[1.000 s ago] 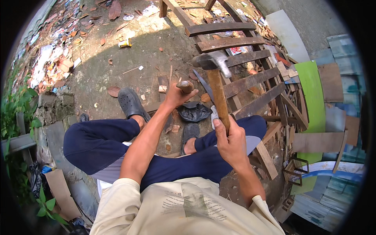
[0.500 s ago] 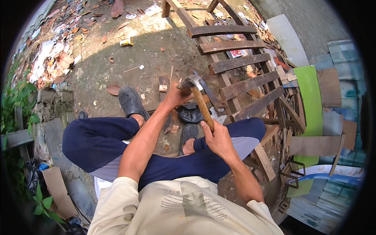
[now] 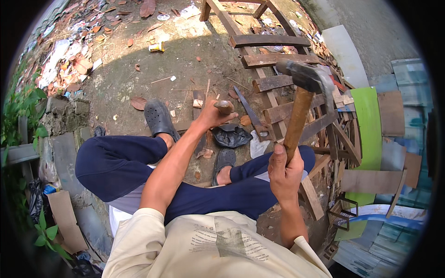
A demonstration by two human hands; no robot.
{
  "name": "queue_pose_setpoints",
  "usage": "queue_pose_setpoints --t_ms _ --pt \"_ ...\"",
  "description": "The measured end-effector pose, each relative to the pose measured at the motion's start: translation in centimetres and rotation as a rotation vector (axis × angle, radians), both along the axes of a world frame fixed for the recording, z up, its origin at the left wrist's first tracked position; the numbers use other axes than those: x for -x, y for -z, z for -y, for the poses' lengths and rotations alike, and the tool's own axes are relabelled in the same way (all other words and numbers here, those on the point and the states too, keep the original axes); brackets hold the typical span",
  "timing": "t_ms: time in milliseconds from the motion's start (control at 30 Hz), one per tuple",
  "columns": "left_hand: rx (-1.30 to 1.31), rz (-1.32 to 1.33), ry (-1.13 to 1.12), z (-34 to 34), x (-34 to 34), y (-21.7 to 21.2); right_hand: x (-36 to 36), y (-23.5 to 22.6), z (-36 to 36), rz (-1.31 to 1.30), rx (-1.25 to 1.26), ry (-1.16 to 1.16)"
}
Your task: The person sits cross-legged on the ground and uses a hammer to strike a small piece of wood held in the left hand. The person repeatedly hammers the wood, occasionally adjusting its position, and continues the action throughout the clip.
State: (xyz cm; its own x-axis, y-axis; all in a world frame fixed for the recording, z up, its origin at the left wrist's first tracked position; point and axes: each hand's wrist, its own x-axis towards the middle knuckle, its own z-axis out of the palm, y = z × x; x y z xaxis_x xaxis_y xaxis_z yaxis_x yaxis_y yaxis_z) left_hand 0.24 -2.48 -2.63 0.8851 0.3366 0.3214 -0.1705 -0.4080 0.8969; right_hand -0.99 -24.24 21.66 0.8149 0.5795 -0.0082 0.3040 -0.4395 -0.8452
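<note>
My right hand [image 3: 285,176] is wrapped round the wooden handle of a claw hammer [image 3: 298,118], which is raised over the right side with its dark metal head uppermost. My left hand [image 3: 209,114] is closed round a short brown wooden piece [image 3: 224,107], seen nearly end-on; its lower part is hidden by the hand, so I cannot tell its full shape. Below that hand a narrow dark board [image 3: 202,138] lies on the ground between my feet. A handsaw blade [image 3: 248,107] lies just to the right, and a black plastic bag [image 3: 231,135] sits nearby.
A slatted wooden frame [image 3: 278,83] stretches from the right to the far side. Stacked scrap wood and a green panel [image 3: 367,139] stand at right. Leaves and litter [image 3: 65,65] cover the far left ground, beside a broken block wall [image 3: 60,120].
My right hand has swung the hammer up and to the right, away from the left hand. The wooden piece in my left hand, covered by the hammer head before, now shows.
</note>
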Motion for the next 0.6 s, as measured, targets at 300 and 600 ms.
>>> queue_pose_setpoints --t_ms 300,600 --pt "0.005 -0.128 0.067 -0.2 0.4 -0.2 0.3 -0.1 -1.2 0.040 0.227 -0.048" --pt "-0.241 -0.207 0.153 -0.8 0.4 0.2 0.9 0.9 -1.6 -0.017 0.391 -0.069"
